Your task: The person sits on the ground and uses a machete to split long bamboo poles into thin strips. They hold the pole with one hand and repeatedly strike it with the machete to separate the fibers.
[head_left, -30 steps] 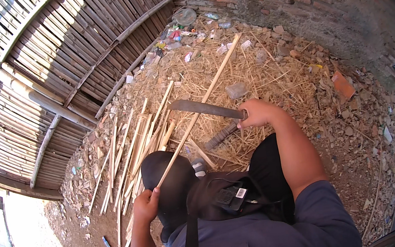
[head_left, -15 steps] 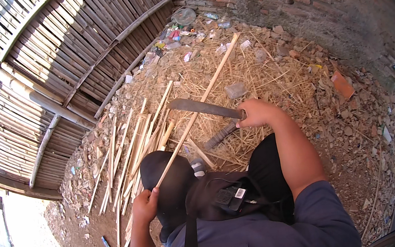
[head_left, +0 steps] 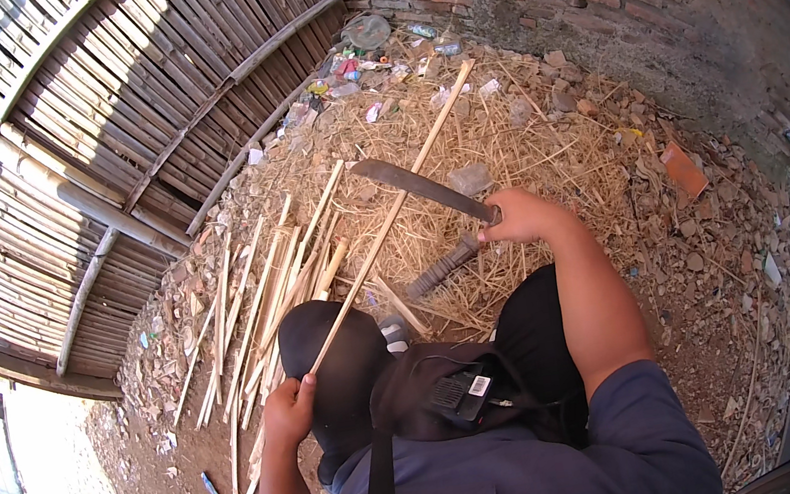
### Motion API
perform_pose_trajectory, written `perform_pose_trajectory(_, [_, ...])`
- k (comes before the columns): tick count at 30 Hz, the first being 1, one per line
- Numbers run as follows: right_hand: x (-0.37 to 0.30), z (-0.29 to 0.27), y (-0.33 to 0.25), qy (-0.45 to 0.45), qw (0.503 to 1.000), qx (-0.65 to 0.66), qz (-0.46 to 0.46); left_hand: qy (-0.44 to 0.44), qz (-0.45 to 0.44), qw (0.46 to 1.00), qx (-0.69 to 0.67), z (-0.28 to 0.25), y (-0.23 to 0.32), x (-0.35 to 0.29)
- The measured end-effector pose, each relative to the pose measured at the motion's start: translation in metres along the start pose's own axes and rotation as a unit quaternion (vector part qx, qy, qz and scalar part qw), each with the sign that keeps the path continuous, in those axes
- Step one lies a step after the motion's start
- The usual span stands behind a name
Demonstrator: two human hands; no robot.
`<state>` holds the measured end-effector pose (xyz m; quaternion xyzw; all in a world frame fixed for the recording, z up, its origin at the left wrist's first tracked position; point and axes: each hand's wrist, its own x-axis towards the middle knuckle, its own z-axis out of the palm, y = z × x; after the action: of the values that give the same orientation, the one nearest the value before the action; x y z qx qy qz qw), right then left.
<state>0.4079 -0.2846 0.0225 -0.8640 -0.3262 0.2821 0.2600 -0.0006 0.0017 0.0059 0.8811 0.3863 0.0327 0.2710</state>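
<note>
- Slatted fence of weathered brown bamboo (head_left: 124,113): far left, leaning in the curved view.
- Wall of red brick and grey mortar (head_left: 608,35): far right and behind.
- Bed of dry, straw-coloured shavings (head_left: 528,152): on the ground ahead of the knees.
- Loose sheaf of long, pale, split-wood strips (head_left: 272,305): on the ground, left of the left knee, apart from the right hand.
- Single long, straight, pale wooden strip (head_left: 381,239): near end pinched between thumb and curled fingers of the left hand (head_left: 289,410), beside the left knee. Long axis runs forward and rightward from those fingers, far end over the shavings.
- Machete with dark, slightly curved metal blade (head_left: 438,192): handle gripped in the closed right hand (head_left: 520,216). Blade points left and forward, crossing the strip beyond its middle; contact cannot be told. The strip lies left of the right-hand fingers; the left hand is nearer, being on it.
- Dark grey, ribbed, rod-like piece (head_left: 443,267): on the shavings, just below the right hand.
- Crumpled transparent plastic piece (head_left: 470,180): beyond the blade.
</note>
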Motion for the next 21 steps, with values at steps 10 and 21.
perform_pose_trajectory(10, [-0.003, 0.004, -0.002, -0.015, 0.999, -0.018, -0.047, -0.007, -0.005, 1.0, -0.013, 0.0, 0.001, 0.0])
perform_pose_trajectory(21, [-0.003, 0.002, -0.003, -0.002, 1.0, 0.013, -0.019, 0.001, 0.008, 1.0, -0.017, 0.002, -0.003, 0.001])
